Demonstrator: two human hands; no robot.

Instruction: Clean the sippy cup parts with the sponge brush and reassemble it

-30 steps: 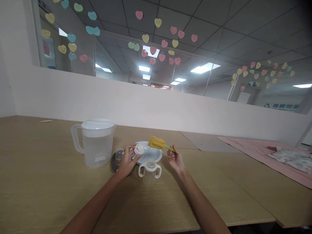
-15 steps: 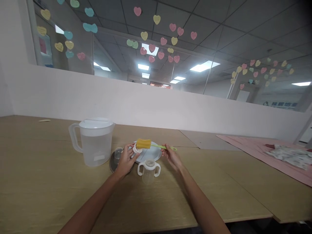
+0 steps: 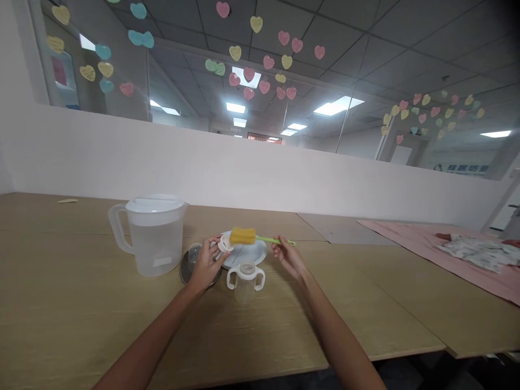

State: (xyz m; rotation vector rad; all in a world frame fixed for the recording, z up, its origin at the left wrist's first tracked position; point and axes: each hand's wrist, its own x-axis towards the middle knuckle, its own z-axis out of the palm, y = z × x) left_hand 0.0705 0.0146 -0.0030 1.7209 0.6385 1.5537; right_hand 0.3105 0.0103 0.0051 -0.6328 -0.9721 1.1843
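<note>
Between its fingers my left hand (image 3: 207, 264) holds a white bottle collar (image 3: 225, 244). My right hand (image 3: 287, 257) grips the green handle of a bottle brush (image 3: 242, 235), whose yellow sponge head points left, right beside the collar. Both are above a white basin (image 3: 255, 252). Nearer to me stands an uncapped clear baby bottle (image 3: 245, 287) with two white side handles, upright on the table. A clear cap (image 3: 194, 252) rests on a dark round tray (image 3: 186, 271), partly covered by my left hand.
At the left stands a lidded clear pitcher (image 3: 156, 244) of water. A pink cloth (image 3: 410, 245) with a patterned baby garment (image 3: 473, 252) lies at the right. A white wall (image 3: 260, 179) with a window above it borders the wooden table (image 3: 252, 346).
The brush head has moved slightly right and up relative to the collar, so more of the collar's opening shows. The whole view has shifted a little.
</note>
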